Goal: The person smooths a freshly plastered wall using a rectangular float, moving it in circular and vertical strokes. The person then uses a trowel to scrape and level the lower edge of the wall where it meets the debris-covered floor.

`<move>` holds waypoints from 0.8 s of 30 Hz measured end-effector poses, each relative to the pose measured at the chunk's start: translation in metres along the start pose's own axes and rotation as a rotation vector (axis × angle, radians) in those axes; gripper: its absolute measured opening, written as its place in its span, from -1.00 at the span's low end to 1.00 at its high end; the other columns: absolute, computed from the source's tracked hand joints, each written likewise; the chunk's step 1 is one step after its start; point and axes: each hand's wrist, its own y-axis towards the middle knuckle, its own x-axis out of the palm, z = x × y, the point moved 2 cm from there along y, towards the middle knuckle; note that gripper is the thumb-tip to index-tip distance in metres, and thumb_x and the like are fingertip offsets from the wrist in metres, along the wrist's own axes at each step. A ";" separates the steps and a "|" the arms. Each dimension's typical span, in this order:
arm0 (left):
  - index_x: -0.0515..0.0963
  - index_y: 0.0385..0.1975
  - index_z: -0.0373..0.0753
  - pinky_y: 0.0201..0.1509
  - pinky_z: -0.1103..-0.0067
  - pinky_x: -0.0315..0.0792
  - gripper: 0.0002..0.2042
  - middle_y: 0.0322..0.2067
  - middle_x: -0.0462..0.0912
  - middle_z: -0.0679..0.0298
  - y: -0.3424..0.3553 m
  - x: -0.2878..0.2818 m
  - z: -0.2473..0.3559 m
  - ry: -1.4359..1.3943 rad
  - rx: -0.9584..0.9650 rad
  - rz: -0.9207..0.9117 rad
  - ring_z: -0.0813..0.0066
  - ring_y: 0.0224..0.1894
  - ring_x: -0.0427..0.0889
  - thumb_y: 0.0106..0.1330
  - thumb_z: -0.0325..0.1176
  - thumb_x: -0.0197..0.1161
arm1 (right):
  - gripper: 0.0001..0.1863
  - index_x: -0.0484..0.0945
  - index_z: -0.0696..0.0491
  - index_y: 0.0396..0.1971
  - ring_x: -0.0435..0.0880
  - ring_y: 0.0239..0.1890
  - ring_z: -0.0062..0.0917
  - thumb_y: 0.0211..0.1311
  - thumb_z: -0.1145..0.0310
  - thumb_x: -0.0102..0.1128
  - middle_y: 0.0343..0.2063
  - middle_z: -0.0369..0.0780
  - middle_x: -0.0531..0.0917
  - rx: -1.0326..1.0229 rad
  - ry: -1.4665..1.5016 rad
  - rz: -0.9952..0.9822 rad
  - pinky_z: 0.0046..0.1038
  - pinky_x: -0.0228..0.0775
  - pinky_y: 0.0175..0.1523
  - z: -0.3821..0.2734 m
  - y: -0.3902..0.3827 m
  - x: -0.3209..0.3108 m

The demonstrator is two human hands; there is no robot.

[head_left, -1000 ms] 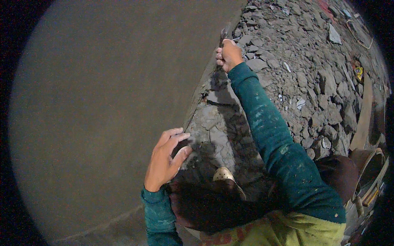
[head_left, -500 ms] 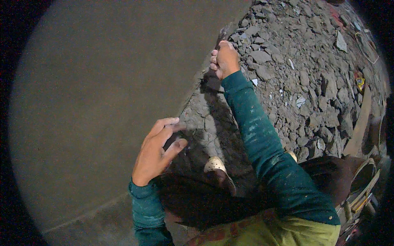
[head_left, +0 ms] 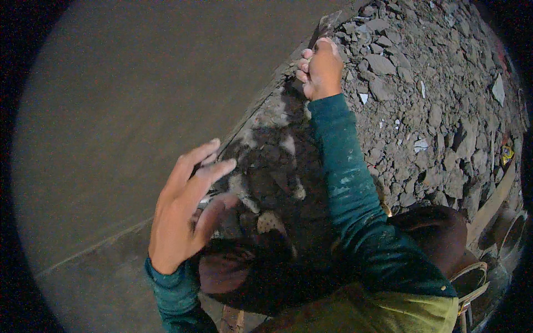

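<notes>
My right hand is closed around a flat grey piece that sticks up past my fingers at the edge between smooth grey concrete and broken rubble; the part inside my fist is hidden. Lower left, my left hand is open, fingers apart and slightly bent, over that same edge, holding nothing that I can see. Between my hands lies a strip of dark, cracked debris, partly in shadow. Both teal sleeves are dust-marked.
A cream perforated shoe shows below the debris strip, beside my dark-clothed knees. At the right are a long tan board, a curved container rim and a small yellow scrap among the stones.
My left hand has moved leftward, its fingers further spread. My right fist has shifted slightly up and right, still closed on the grey piece. The view has shifted, showing more shadow between my hands.
</notes>
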 end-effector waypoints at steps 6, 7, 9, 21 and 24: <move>0.62 0.11 -0.25 0.35 0.27 0.45 -0.62 0.30 0.51 -0.06 -0.007 0.054 -0.059 0.064 -0.039 0.108 -0.11 0.29 0.55 0.33 -0.34 0.43 | -0.77 0.39 -0.18 0.06 0.32 -0.66 -0.60 0.51 0.18 -0.10 -0.52 -0.31 0.42 -0.008 -0.029 -0.024 -0.47 0.05 -0.64 0.008 0.006 0.006; 0.62 0.12 -0.25 0.35 0.26 0.46 -0.62 0.30 0.51 -0.06 -0.013 0.063 -0.072 0.038 -0.035 0.078 -0.12 0.30 0.54 0.34 -0.32 0.42 | -0.80 0.39 -0.19 0.02 0.32 -0.66 -0.59 0.51 0.18 -0.11 -0.52 -0.31 0.42 -0.013 -0.034 -0.020 -0.47 0.04 -0.64 0.009 0.009 0.008; 0.61 0.12 -0.26 0.35 0.26 0.46 -0.62 0.30 0.51 -0.06 -0.026 0.074 -0.099 -0.013 -0.028 0.024 -0.12 0.31 0.53 0.36 -0.29 0.41 | -0.87 0.38 -0.21 -0.07 0.31 -0.66 -0.57 0.51 0.18 -0.12 -0.52 -0.31 0.42 -0.031 -0.038 -0.024 -0.45 0.01 -0.63 0.015 0.009 0.009; 0.57 0.22 -0.23 0.37 0.23 0.41 -0.55 0.26 0.53 -0.08 -0.115 0.046 -0.151 -0.235 -0.062 -0.069 -0.13 0.33 0.50 0.40 -0.19 0.36 | -0.89 0.30 -0.17 -0.10 0.32 -0.61 -0.53 0.49 0.19 -0.13 -0.41 -0.24 0.43 -0.028 -0.097 -0.032 -0.38 0.13 -0.58 0.058 -0.010 0.000; 0.57 0.24 -0.21 0.38 0.23 0.40 -0.54 0.28 0.52 -0.09 -0.137 0.037 -0.137 -0.394 -0.139 -0.008 -0.14 0.35 0.49 0.39 -0.21 0.37 | -0.93 0.29 -0.18 -0.14 0.32 -0.61 -0.52 0.51 0.21 -0.16 -0.42 -0.28 0.44 0.003 -0.115 -0.023 -0.37 0.13 -0.58 0.073 -0.027 0.003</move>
